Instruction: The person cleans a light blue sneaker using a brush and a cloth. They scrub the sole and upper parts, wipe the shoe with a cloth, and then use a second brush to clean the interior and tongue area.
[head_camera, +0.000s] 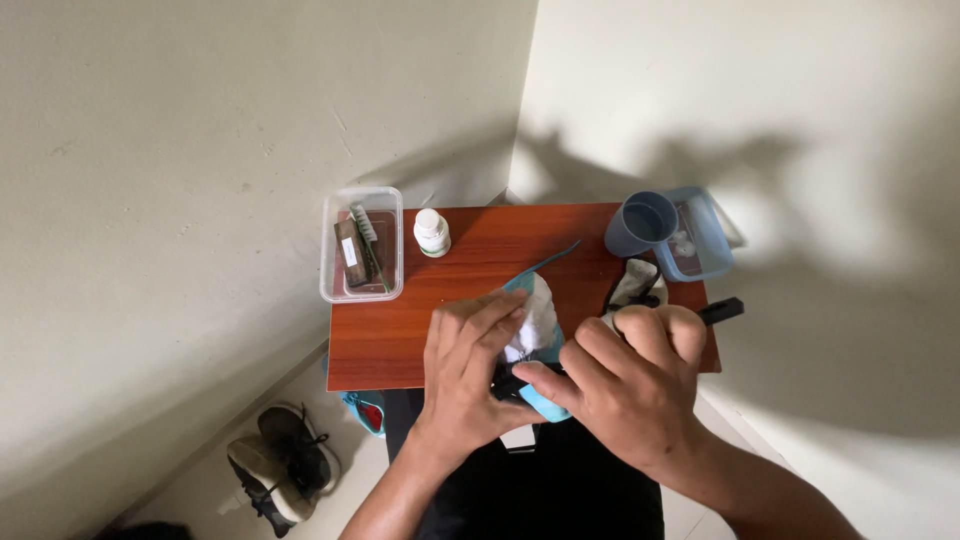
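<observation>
Nearest the camera, the right hand came in from the lower right with its fingers curled into a loose fist over a black brush handle, whose end stuck out past the knuckles toward the table's right edge. Its grip was closed around that handle, the thumb reaching left to press a light-blue shoe with a white fabric lining. The left hand lay flat on the same shoe from the other side, fingers spread and stretched over the white lining, thumb tucked beneath; its grip clamped the shoe rather than standing apart. The shoe sat between the two hands, at the near edge of the small reddish-brown wooden table, partly overhanging it above the person's dark lap.

Open room lay on the table's left half, bare wood between the left hand and a clear rectangular plastic tub holding brushes, which overhung the far-left corner. Just beside the tub stood a small white plastic bottle. At the far right corner a blue-grey plastic cup rested against a blue-tinted clear container, and a crumpled white-and-black cloth lay just behind the right hand. Two pale walls closed the table in at the back. On the floor to the left, well apart, lay a pair of dark sneakers.
</observation>
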